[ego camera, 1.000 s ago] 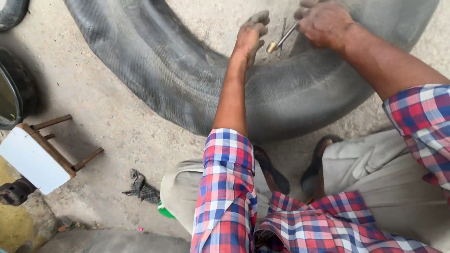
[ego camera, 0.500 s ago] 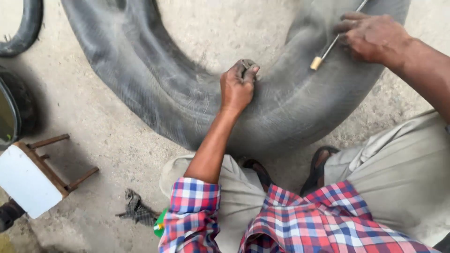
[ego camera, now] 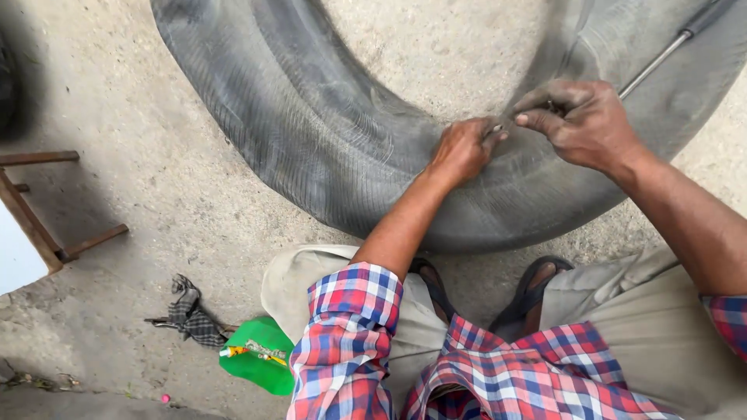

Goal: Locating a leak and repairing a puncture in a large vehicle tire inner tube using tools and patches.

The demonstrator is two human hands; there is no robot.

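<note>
Both hands meet on the sidewall of the large black rubber tyre (ego camera: 327, 148), near its inner edge, right of centre in view. Left hand (ego camera: 463, 148): fingers curled tight, pinching a small object at the fingertips, pressed on the rubber; object too small to identify. Right hand (ego camera: 580, 124): fingers bent, closed round a thin metal rod tool (ego camera: 661, 56) whose shaft runs up and right across the tyre to a dark handle. Fingertips of both hands almost touching at the same spot.

Tyre lies flat on the grey concrete floor (ego camera: 156, 179), curving round the top of the view.

Person squats just behind it: red-blue-white checked shirt (ego camera: 482, 365), sleeves rolled up, beige trousers (ego camera: 646, 311), dark sandals (ego camera: 533, 292) just beside the tyre edge.

Left of the knee on the floor: green plastic object (ego camera: 261, 358), next to it a crumpled checked grey rag (ego camera: 191, 315). Far left edge: rusty brown metal frame (ego camera: 47, 210) with a white panel, well apart from the tyre.
</note>
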